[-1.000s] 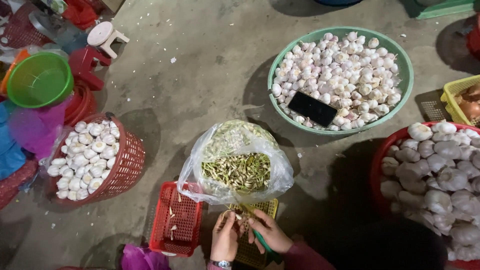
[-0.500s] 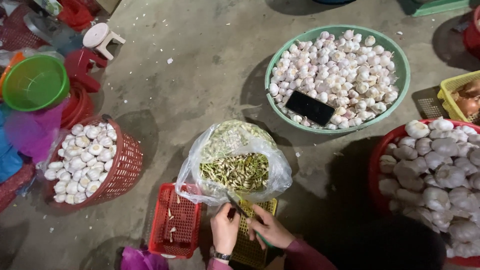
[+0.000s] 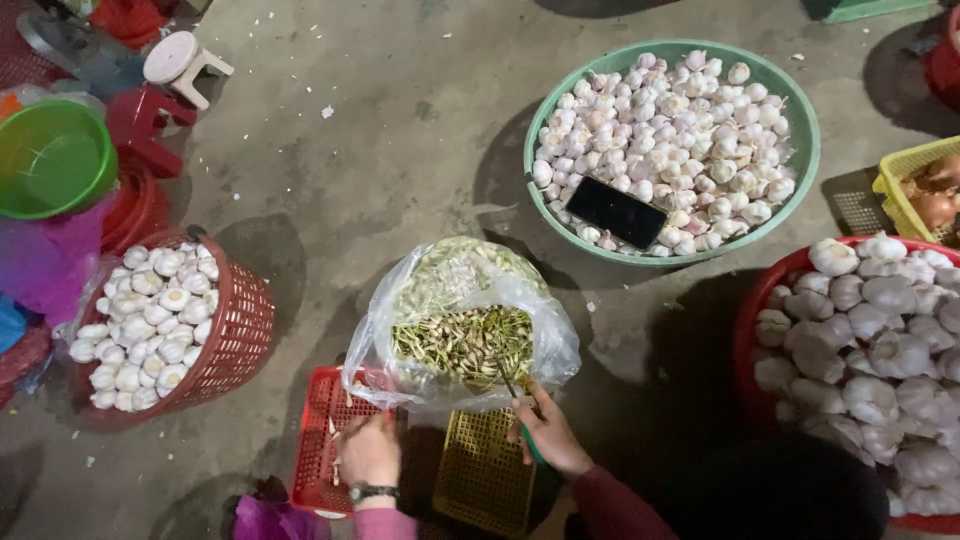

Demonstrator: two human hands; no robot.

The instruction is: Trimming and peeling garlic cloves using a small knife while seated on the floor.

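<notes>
A clear plastic bag (image 3: 462, 330) sits on the concrete floor just ahead of the person, its mouth open and its inside heaped with cut garlic stalks and roots (image 3: 462, 343). The right hand (image 3: 550, 435) is at the bag's near edge, fingers curled shut round a slim tool with a green handle (image 3: 528, 445) whose dark tip reaches up into the cuttings; what kind of tool it is cannot be made out. The left hand (image 3: 370, 450), a watch (image 3: 372, 491) on its wrist, hangs over a red slatted crate (image 3: 320, 440) just left of the bag, fingers bent downward; whether it has hold of anything cannot be told. Between the two hands a yellow slatted crate (image 3: 483, 470) lies beside the red one, partly under the bag.

To the left stands a red mesh basket (image 3: 235, 340) filled with peeled-looking white garlic bulbs. Farther left are a green plastic bowl (image 3: 50, 160), red stools, and a small white stool (image 3: 178, 62). Up and to the right, well apart from the bag, a large green basin (image 3: 800, 150) holds many garlic bulbs, with a black phone (image 3: 616, 212) lying on top of them near its lower rim. At the right edge a red tub (image 3: 752, 330) holds larger unpeeled garlic heads, and a yellow basket (image 3: 900, 175) shows above it.
</notes>
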